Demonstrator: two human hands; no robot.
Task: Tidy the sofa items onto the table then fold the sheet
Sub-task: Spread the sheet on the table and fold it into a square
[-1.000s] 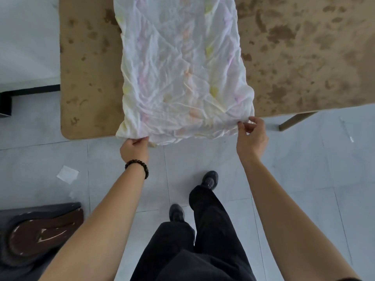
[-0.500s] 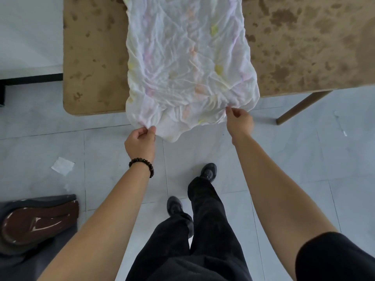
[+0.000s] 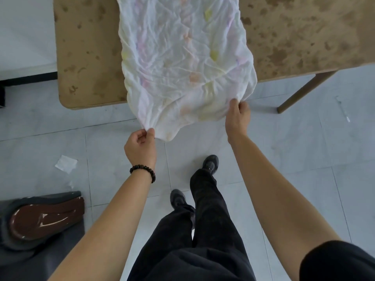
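A brown, blotchy table (image 3: 85, 57) is seen from above, its near-left corner rounded. A crumpled white sheet (image 3: 182, 57) with faint pastel marks is spread near the table's left end and overhangs the near edge. On the pale tiled floor (image 3: 304, 149), a white scrap of paper (image 3: 66, 163) lies out from that corner.

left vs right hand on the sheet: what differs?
The left hand wears a bead bracelet; the right hand has a bare wrist. The left hand sits nearer the person, clear of the table; the right hand closer to its edge. Both pinch the sheet at its near edge.
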